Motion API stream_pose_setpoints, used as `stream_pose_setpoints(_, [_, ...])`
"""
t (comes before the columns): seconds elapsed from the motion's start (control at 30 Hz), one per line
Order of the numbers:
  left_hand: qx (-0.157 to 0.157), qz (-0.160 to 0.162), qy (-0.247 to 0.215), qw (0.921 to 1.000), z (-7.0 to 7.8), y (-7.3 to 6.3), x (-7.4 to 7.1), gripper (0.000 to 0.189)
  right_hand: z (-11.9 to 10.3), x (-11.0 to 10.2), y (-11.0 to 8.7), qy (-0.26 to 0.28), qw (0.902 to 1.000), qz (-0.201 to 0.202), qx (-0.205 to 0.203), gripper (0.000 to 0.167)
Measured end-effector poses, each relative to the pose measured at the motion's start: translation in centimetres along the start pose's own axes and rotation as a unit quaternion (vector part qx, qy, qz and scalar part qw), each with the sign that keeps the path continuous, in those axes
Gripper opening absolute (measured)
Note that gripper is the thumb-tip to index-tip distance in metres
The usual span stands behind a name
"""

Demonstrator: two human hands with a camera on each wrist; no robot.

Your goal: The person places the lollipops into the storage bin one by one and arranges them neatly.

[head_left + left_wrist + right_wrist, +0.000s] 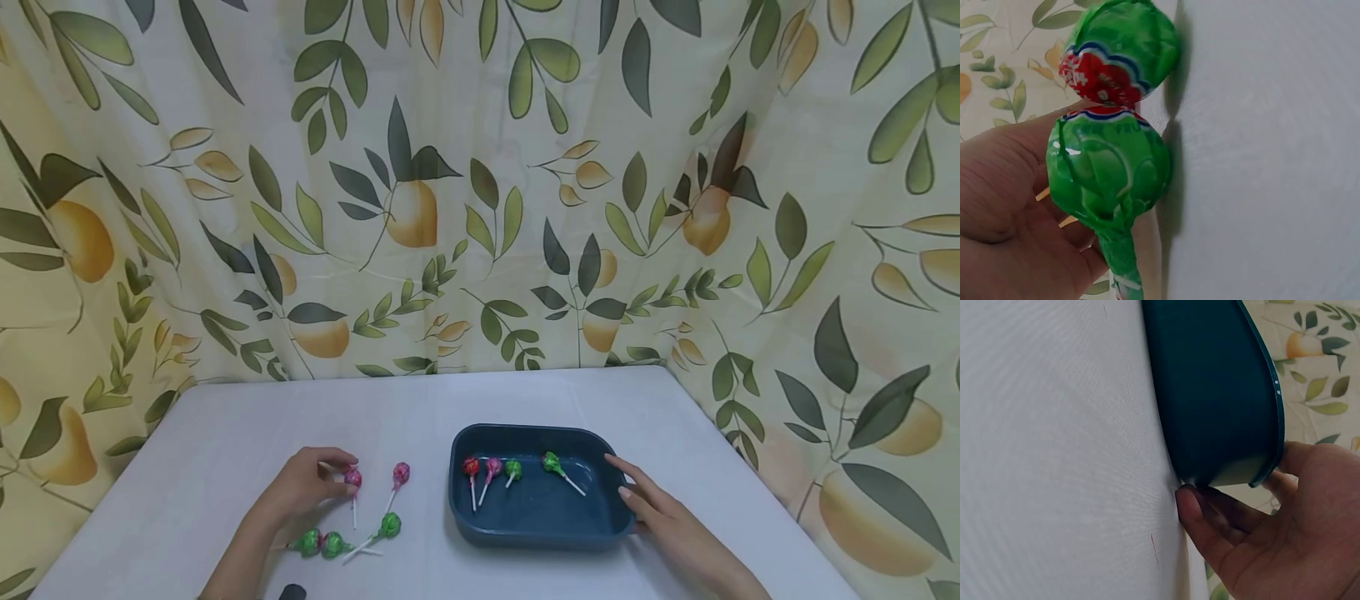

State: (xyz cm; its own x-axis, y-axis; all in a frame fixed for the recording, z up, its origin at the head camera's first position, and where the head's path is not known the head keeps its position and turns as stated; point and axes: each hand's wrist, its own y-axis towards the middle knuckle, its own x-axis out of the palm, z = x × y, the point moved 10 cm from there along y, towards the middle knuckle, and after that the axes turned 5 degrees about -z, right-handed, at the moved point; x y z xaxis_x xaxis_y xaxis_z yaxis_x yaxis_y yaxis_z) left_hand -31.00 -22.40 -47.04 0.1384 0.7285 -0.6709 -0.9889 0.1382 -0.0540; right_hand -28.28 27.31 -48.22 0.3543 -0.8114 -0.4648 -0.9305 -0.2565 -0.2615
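Left hand (311,482): thumb and finger nearly closed, pinching a pink lollipop (353,478) by its head. Right hand (663,512) grips the tray (540,537) at its left. Judged step: picking up; next move calls for a secure pinch, tray held steady.

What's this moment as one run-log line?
Left hand pinches pink lollipop; right hand holds blue tray; inside: four lollipops; tabletop: green lollipops
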Motion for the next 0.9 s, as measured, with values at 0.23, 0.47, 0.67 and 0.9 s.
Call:
stream_pose_setpoints(0.23, [-0.013, 0.01, -0.005, 0.9998, -0.36, -0.02, 0.09, 0.025, 0.18, 0.03, 0.0, 0.001, 1.0, 0.0, 0.004, 0.055])
stream_pose_setpoints(0.47, [-0.025, 0.012, -0.002, 0.9996, -0.52, -0.02, -0.03, 0.021, 0.12, 0.07, 0.02, 0.0, 1.0, 0.0, 0.001, 0.055])
stream_pose_setpoints(0.67, [-0.021, 0.008, -0.014, 0.9996, -0.51, 0.06, -0.27, 0.023, 0.0, 0.03, -0.05, -0.007, 1.0, 0.004, -0.001, 0.054])
stream_pose_setpoints(0.9, [-0.026, 0.013, -0.04, 0.9988, -0.9, 0.25, -0.63, 0.024, -0.07, 0.02, -0.04, -0.005, 1.0, 0.005, 0.0, 0.054])
